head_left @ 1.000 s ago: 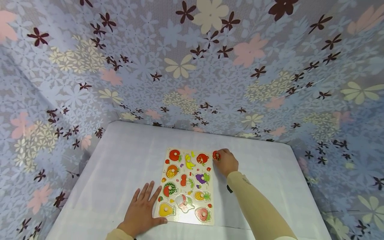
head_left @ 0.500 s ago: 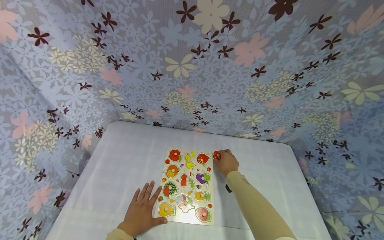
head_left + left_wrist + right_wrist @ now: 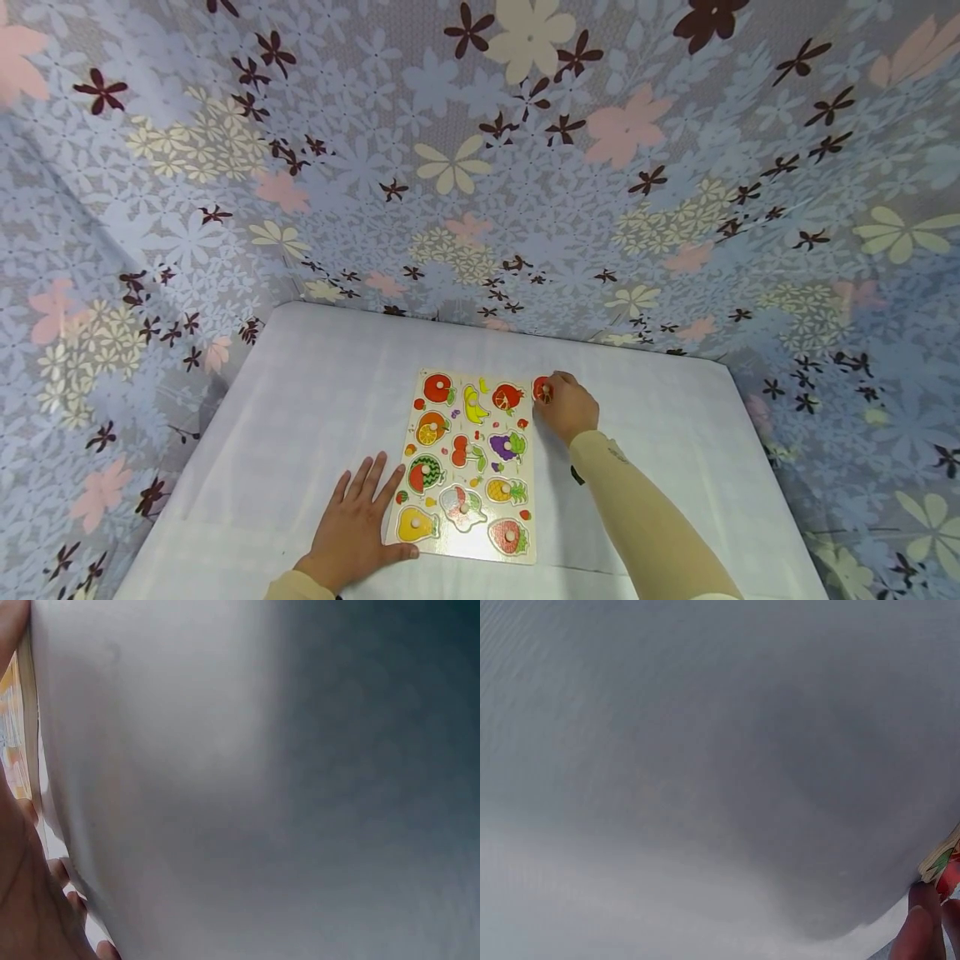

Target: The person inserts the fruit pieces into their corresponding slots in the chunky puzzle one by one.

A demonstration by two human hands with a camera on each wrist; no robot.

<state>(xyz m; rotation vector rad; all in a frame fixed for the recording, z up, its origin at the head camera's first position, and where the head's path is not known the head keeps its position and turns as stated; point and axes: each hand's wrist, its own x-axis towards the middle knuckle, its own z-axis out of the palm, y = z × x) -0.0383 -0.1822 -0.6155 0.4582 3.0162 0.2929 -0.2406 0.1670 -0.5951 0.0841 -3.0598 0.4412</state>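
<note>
A fruit peg-puzzle board [image 3: 457, 546] lies flat on the white cloth. My left hand [image 3: 352, 527] rests spread beside its lower left corner, thumb and fingertips at the edge; the left wrist view shows those fingers by the board's side [image 3: 28, 720]. Just past the upper right corner, my right hand [image 3: 570, 408] pinches a red fruit puzzle piece [image 3: 540, 389], partly covered by the fingers. In the right wrist view, fingertips [image 3: 924, 900] hold the piece's pale edge [image 3: 934, 864]. Closest to it on the board is the pomegranate picture [image 3: 506, 396].
The board carries several fruits with pegs, among them a strawberry [image 3: 508, 536], a pear [image 3: 415, 524] and a grape bunch [image 3: 507, 446]. White cloth [image 3: 660, 467] covers the table, and flowered fabric [image 3: 480, 208] rises behind and at both sides.
The red puzzle piece has turned slightly in my right fingers, beside the same corner. My left hand and the board have stayed put.
</note>
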